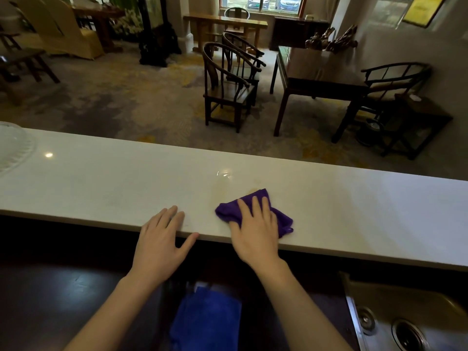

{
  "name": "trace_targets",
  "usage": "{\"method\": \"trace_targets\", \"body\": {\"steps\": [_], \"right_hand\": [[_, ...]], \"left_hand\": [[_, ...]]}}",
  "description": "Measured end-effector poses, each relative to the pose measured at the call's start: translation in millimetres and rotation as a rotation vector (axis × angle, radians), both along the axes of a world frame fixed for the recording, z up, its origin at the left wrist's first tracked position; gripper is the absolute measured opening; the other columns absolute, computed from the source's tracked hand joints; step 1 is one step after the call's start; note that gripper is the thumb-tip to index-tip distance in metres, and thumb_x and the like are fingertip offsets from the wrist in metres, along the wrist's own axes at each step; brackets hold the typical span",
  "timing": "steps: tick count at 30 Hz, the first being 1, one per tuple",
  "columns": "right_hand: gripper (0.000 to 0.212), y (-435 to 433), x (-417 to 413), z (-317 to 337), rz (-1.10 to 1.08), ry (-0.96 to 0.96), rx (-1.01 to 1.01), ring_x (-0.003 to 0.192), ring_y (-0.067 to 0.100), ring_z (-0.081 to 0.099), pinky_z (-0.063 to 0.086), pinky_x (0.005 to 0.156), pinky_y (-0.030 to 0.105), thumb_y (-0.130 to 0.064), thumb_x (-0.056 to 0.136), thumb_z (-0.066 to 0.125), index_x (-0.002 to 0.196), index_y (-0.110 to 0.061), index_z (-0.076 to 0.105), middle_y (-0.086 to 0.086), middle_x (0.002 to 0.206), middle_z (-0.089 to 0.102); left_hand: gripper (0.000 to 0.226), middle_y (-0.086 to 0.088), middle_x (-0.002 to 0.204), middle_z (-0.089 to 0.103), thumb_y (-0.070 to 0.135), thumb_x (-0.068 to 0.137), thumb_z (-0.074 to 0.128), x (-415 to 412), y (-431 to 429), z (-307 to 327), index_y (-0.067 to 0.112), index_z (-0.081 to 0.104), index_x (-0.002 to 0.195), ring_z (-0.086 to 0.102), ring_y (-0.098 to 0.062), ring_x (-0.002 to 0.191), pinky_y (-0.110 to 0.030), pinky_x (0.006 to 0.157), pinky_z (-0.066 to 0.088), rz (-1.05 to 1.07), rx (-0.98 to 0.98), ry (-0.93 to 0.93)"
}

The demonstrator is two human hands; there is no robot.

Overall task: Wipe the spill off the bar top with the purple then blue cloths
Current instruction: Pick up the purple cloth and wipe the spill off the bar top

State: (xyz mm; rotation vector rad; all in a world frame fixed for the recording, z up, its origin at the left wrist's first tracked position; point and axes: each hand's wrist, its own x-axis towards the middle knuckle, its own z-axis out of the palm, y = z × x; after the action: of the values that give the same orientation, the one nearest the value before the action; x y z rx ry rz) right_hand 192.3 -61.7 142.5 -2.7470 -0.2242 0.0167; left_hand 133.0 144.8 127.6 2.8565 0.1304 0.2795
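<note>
At the far left end of the white bar top [101,178], a clear glass dish [12,145] sits partly out of frame, with a long bare stretch of surface running from it toward the middle. The left hand [162,239] lies flat and spread wide at the near edge, fingers on the surface, thumb along the rim, holding nothing. Just right of it, the right hand [255,231] presses palm-down on the bunched purple cloth [283,221], fingers extended over it; the cloth reaches from the near edge about halfway across the surface. Touching the cloth's far left corner, the spill [222,184] shows as a faint yellowish smear with a glossy wet patch toward the far edge. Right of the cloth the bar top is open all the way to the frame's right side. Below the near edge, on the dark lower counter [50,300], the blue cloth [207,317] lies between the forearms, and a steel sink [410,312] occupies the lower right corner.
</note>
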Motion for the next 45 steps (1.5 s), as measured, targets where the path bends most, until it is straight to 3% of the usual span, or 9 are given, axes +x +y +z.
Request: {"method": "trace_targets", "body": {"steps": [4,7,11,17,21,26,35,45], "right_hand": [[0.066,38.1,-9.1,-1.8,0.113,0.002,-0.007,0.157,0.031,-0.003,0.006,0.126,0.052,-0.046,0.098,0.04,0.159,-0.025,0.025,0.012,0.17,0.012],[0.067,63.3,-15.6,-2.5,0.217,0.017,0.018,0.157,0.031,-0.007,0.0,0.126,0.054,-0.049,0.097,0.038,0.159,-0.027,0.022,0.012,0.171,0.01],[0.063,88.5,-18.2,-3.0,0.349,0.025,0.028,0.157,0.031,-0.008,-0.007,0.124,0.057,-0.056,0.099,0.03,0.158,-0.034,0.023,0.01,0.171,0.011],[0.051,87.6,-2.3,-8.0,0.352,-0.06,-0.073,0.157,0.031,0.003,0.0,0.125,0.056,-0.049,0.106,0.029,0.154,-0.033,0.032,0.008,0.169,0.019],[0.05,64.6,17.2,-6.0,0.237,-0.072,-0.081,0.157,0.029,0.008,0.005,0.125,0.055,-0.047,0.105,0.032,0.153,-0.032,0.036,0.008,0.168,0.024],[0.048,1.6,41.3,-0.5,0.072,-0.028,-0.081,0.157,0.028,0.008,0.01,0.126,0.053,-0.047,0.106,0.03,0.152,-0.035,0.036,0.003,0.168,0.025],[0.049,-104.8,63.9,5.1,-0.167,0.048,-0.104,0.157,0.028,0.008,0.013,0.125,0.056,-0.047,0.106,0.029,0.154,-0.035,0.034,0.002,0.168,0.024],[0.051,-84.5,94.8,1.0,-0.259,0.043,-0.096,0.156,0.031,0.011,0.013,0.124,0.057,-0.043,0.108,0.03,0.156,-0.026,0.034,0.006,0.168,0.026]], "left_hand": [[0.071,-0.009,0.146,0.05,0.06,0.084,0.054,-0.3,4.8,1.6,0.009,0.052,0.133,0.045,-0.024,0.135,-0.039,0.112,0.036,-0.025,-0.074,-0.005],[0.071,-0.006,0.152,0.042,0.039,0.082,0.069,-3.2,9.0,1.9,0.01,0.043,0.142,0.039,-0.019,0.14,-0.032,0.114,0.031,0.007,-0.213,0.02],[0.072,-0.002,0.159,0.031,0.015,0.083,0.062,-4.3,13.6,-2.5,0.012,0.033,0.149,0.031,-0.013,0.144,-0.022,0.112,0.023,0.034,-0.264,0.02],[0.079,0.0,0.16,0.027,0.035,0.084,0.068,-2.2,13.7,-7.7,0.012,0.029,0.15,0.031,-0.013,0.144,-0.029,0.111,0.034,0.056,-0.248,-0.002],[0.077,-0.002,0.158,0.033,0.047,0.085,0.064,-2.4,12.5,-11.1,0.011,0.036,0.147,0.034,-0.015,0.143,-0.031,0.11,0.035,0.056,-0.194,-0.043],[0.063,-0.003,0.154,0.041,0.048,0.084,0.064,-2.7,12.5,-15.0,0.014,0.051,0.136,0.044,-0.019,0.137,-0.035,0.102,0.045,0.041,-0.149,-0.083],[0.061,-0.005,0.149,0.047,0.049,0.082,0.065,-0.6,14.5,-18.4,0.011,0.058,0.129,0.05,-0.022,0.132,-0.039,0.096,0.05,0.047,-0.098,-0.083],[0.061,-0.003,0.152,0.043,0.05,0.085,0.062,-0.9,12.5,-13.9,0.012,0.055,0.133,0.045,-0.02,0.136,-0.037,0.101,0.047,0.049,-0.095,-0.059]]}}
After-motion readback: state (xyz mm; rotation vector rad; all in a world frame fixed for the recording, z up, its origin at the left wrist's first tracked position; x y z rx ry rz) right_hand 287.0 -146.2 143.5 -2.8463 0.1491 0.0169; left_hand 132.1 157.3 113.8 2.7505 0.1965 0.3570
